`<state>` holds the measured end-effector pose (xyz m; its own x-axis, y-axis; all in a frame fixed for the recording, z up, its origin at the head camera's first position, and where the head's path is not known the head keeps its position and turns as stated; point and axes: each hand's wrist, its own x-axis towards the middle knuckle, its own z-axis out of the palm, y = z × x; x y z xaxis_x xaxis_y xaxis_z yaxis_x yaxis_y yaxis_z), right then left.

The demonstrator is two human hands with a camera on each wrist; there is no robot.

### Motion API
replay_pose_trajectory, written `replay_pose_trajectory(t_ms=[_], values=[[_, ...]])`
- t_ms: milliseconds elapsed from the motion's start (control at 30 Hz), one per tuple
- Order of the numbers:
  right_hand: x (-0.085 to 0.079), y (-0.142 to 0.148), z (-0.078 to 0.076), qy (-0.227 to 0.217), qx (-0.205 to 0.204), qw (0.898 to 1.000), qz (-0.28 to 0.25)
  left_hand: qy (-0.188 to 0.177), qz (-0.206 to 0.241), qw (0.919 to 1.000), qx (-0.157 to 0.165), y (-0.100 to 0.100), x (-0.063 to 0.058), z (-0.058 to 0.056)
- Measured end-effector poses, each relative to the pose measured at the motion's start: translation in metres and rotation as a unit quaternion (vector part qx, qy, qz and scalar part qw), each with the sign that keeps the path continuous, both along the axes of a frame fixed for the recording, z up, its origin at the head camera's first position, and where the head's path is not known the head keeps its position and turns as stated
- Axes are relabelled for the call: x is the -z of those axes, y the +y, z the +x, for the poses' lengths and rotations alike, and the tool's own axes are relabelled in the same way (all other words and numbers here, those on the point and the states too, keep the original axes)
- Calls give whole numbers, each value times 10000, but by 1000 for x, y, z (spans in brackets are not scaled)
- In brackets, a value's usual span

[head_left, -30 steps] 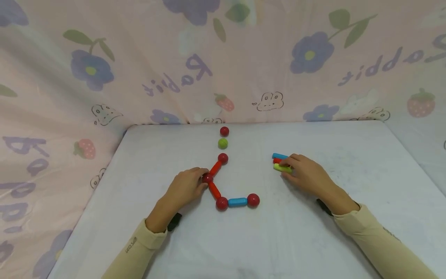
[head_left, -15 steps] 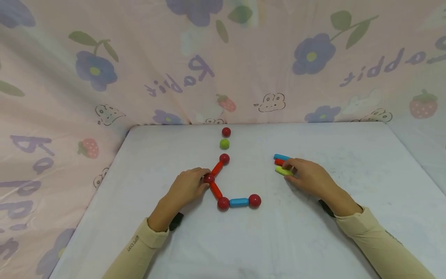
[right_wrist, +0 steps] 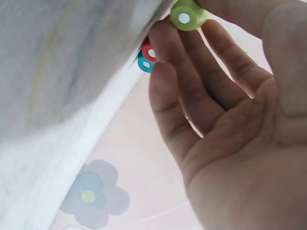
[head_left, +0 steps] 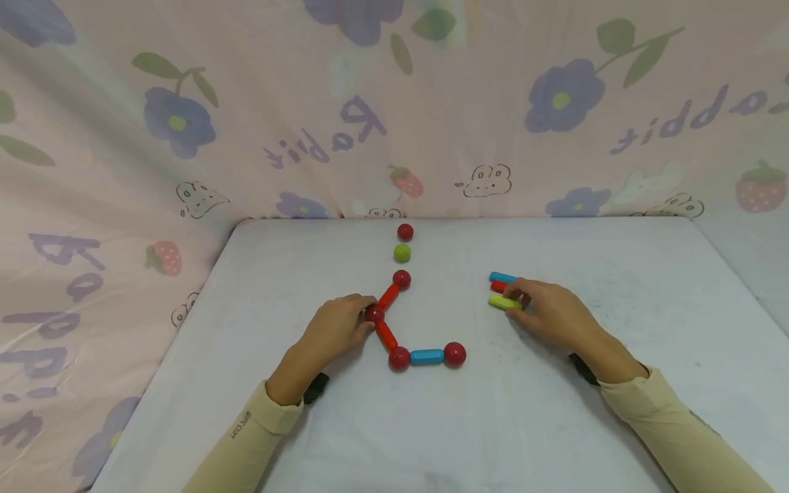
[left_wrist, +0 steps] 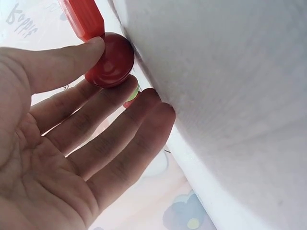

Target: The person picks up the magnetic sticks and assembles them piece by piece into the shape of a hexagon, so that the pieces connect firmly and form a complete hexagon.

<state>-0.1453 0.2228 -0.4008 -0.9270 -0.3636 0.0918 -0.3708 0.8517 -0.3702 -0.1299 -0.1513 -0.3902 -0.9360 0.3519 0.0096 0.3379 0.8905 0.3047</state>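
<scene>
My left hand (head_left: 335, 327) pinches the red ball (head_left: 374, 313) at the left corner of a ball-and-stick chain; the left wrist view has thumb and fingertips on this ball (left_wrist: 112, 61). From it one red stick (head_left: 389, 296) leads up to another red ball (head_left: 401, 279). A second red stick (head_left: 386, 336) slants down to a red ball (head_left: 399, 359), joined by a blue stick (head_left: 427, 357) to an end ball (head_left: 455, 354). On the right, my right hand (head_left: 555, 315) pinches a yellow-green stick (head_left: 504, 302), whose round end (right_wrist: 184, 18) shows in the right wrist view.
Beyond the yellow-green stick lie a loose red stick (head_left: 498, 286) and blue stick (head_left: 502, 277), partly behind the fingers. A green ball (head_left: 402, 253) and a red ball (head_left: 405, 231) sit near the back edge of the white table (head_left: 308, 253). Patterned cloth (head_left: 431, 137) hangs behind.
My right hand has drawn the yellow-green stick slightly nearer, widening its gap from the red stick. The left hand keeps its hold on the corner ball. The head view has shifted a little.
</scene>
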Motion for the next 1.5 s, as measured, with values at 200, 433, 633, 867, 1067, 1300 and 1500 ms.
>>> replay_pose_trajectory(t_ms=[200,433,633,867,1067,1300,1500], values=[[-1,-6,-7,118,-51,9996,-263,56,52,10000,2,-2,-2,-1],[2,-21,-17,222,-342,9989,-244,-31,160,9999,47,-1,0,-2],[6,-40,-26,203,-480,9985,-158,-58,164,9998,42,-1,0,-2],[4,-60,-29,260,-413,9987,-146,12,130,9999,66,-2,1,-3],[1,-67,-31,393,-266,9988,-97,-4,119,9999,42,-3,-1,-1],[0,-76,-32,586,-369,9976,-42,82,126,9999,83,-3,-1,-1],[1,-80,-32,686,-290,9972,-54,64,103,9999,105,-3,-1,-2]])
